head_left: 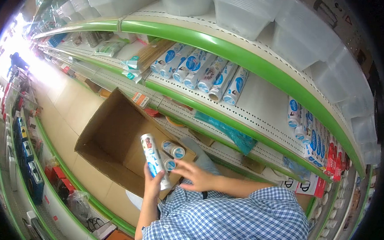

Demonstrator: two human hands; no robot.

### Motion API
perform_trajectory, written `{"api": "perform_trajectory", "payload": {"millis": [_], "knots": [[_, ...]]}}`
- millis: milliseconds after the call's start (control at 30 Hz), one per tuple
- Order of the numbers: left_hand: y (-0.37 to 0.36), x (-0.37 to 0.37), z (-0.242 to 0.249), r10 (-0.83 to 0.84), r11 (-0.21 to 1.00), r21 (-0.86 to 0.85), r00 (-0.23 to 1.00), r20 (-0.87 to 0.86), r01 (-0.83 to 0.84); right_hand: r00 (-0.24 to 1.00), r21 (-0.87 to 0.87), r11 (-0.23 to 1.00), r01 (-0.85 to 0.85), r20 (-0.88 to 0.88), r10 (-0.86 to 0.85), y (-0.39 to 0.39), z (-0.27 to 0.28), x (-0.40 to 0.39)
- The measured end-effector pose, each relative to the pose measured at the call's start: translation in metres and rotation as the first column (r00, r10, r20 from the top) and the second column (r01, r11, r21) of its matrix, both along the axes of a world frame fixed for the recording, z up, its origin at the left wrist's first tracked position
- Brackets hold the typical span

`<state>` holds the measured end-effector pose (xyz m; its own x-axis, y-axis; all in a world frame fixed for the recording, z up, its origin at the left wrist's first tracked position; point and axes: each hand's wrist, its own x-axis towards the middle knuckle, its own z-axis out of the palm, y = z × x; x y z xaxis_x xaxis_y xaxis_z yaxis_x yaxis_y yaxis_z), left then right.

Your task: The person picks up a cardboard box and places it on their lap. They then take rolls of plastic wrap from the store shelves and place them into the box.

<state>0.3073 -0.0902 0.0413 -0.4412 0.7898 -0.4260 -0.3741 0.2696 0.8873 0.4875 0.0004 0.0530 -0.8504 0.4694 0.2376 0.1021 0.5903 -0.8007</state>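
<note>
My left hand (153, 184) is wrapped round the lower part of a white packaged roll with a blue label (149, 151), which it holds nearly upright over the cardboard box (103, 145). My right hand (196, 175) has its fingers spread and nothing in it, just right of the held roll. Close to its fingertips, two similar rolls (176, 151) (170, 164) lie at the right side of the box, their round ends facing me. The box is open at the top and brown inside.
A green-edged shelf (261, 125) in front carries a row of similar rolls (198, 70), with another group (301, 124) farther right. Stacked clear plastic tubs (243, 15) stand on the shelf above. A tiled aisle floor (56, 113) runs left, with another stocked shelf (60, 201) beyond it.
</note>
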Motion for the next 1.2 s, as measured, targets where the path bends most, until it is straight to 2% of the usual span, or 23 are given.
{"api": "perform_trajectory", "payload": {"millis": [33,100,133,167,200,233,267,300,333,367,400,467,567,667,767,867,900,933,967,1067,1133,1200], "knots": [[-0.004,-0.004,0.01,-0.006,0.998,-0.067,0.994,-0.105,-0.002,0.999,0.112,0.994,0.005,0.037,-0.009,0.014,0.006,0.009],[-0.025,-0.032,-0.024,-0.122,0.985,-0.148,0.954,-0.275,0.083,0.97,0.14,0.96,0.241,-0.06,-0.234,0.046,0.018,0.034],[-0.032,-0.039,-0.024,-0.16,0.971,-0.222,0.936,-0.313,0.092,0.912,0.218,0.887,0.408,-0.05,-0.407,0.061,0.023,0.051],[-0.038,-0.044,-0.024,-0.204,0.951,-0.293,0.915,-0.348,0.101,0.834,0.325,0.779,0.537,-0.067,-0.547,0.078,0.037,0.071],[-0.041,-0.046,-0.026,-0.172,0.952,-0.292,0.953,-0.249,0.096,0.742,0.49,0.619,0.614,-0.088,-0.665,0.098,0.039,0.094],[-0.045,-0.05,-0.033,-0.192,0.94,-0.323,0.949,-0.249,0.106,0.657,0.48,0.529,0.699,-0.14,-0.741,0.117,0.048,0.117],[-0.047,-0.054,-0.044,-0.211,0.929,-0.352,0.945,-0.249,0.115,0.587,0.576,0.397,0.715,-0.186,-0.788,0.136,0.049,0.147],[-0.052,-0.058,-0.06,-0.23,0.917,-0.38,0.941,-0.25,0.123,0.495,0.545,0.34,0.766,-0.162,-0.854,0.155,0.05,0.178],[-0.059,-0.064,-0.089,-0.203,0.935,-0.336,0.947,-0.249,0.112,0.364,0.648,0.187,0.738,-0.15,-0.919,0.17,0.057,0.203],[-0.059,-0.062,-0.097,-0.168,0.941,-0.323,0.967,-0.19,0.1,0.226,0.738,0.039,0.673,-0.155,-0.962,0.18,0.063,0.221],[-0.058,-0.06,-0.102,-0.13,0.947,-0.311,0.983,-0.129,0.084,0.093,0.747,0.051,0.663,-0.014,-0.996,0.183,0.074,0.229],[-0.052,-0.054,-0.103,-0.08,0.942,-0.332,0.996,-0.047,0.06,-0.178,0.754,0.086,0.651,0.262,-0.949,0.185,0.098,0.242],[-0.058,-0.056,-0.137,-0.127,0.935,-0.352,0.97,-0.208,0.047,-0.206,0.809,0.128,0.573,0.294,-0.933,0.196,0.067,0.282],[-0.056,-0.05,-0.127,-0.323,0.868,-0.491,0.837,-0.442,0.075,-0.332,0.817,0.126,0.562,0.362,-0.871,0.187,0.075,0.261],[-0.061,-0.058,-0.146,-0.385,0.842,-0.518,0.839,-0.384,0.149,-0.336,0.82,0.039,0.57,0.276,-0.9,0.189,0.063,0.263],[-0.069,-0.063,-0.162,-0.318,0.87,-0.461,0.912,-0.259,0.173,-0.173,0.632,-0.028,0.774,0.168,-0.971,0.21,0.032,0.303],[-0.068,-0.061,-0.158,-0.307,0.875,-0.462,0.904,-0.299,0.144,-0.073,0.348,-0.05,0.936,0.053,-0.996,0.214,0.019,0.302],[-0.065,-0.054,-0.143,-0.297,0.879,-0.463,0.893,-0.338,0.117,-0.015,0.027,-0.018,0.999,-0.088,-0.996,0.214,0.008,0.296],[-0.06,-0.047,-0.129,-0.286,0.882,-0.462,0.881,-0.376,0.09,-0.006,-0.287,0.064,0.956,-0.238,-0.971,0.214,-0.001,0.292],[-0.044,-0.033,-0.086,-0.347,0.884,-0.452,0.817,-0.46,0.121,0.03,-0.576,0.192,0.794,-0.279,-0.96,0.172,0.023,0.21],[-0.036,-0.026,-0.071,-0.325,0.908,-0.412,0.748,-0.579,0.075,0.089,-0.611,0.338,0.716,-0.4,-0.912,0.151,0.012,0.173],[-0.029,-0.023,-0.05,-0.299,0.936,-0.342,0.71,-0.637,0.088,0.288,-0.448,0.44,0.778,-0.368,-0.884,0.111,0.028,0.126]]}}
